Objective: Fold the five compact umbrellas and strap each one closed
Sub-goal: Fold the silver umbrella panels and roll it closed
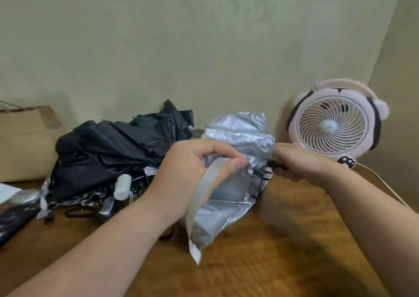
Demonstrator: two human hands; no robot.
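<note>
A silver compact umbrella (238,135) hangs loosely crumpled above the wooden table (283,251), in the middle of the view. My left hand (192,174) grips its silver canopy fabric, and a pale band of it trails down past my wrist. My right hand (301,162) pinches the black rib ends on the umbrella's right side. Behind my left hand lies a heap of unfolded black umbrellas (118,151), one with a white handle (122,186).
A pink and white desk fan (331,124) stands at the back right, its white cable (385,183) running along the table. A brown paper bag (25,142) leans on the wall at left. A silver mouse-like object (25,197) and a dark remote (13,224) lie at the left edge.
</note>
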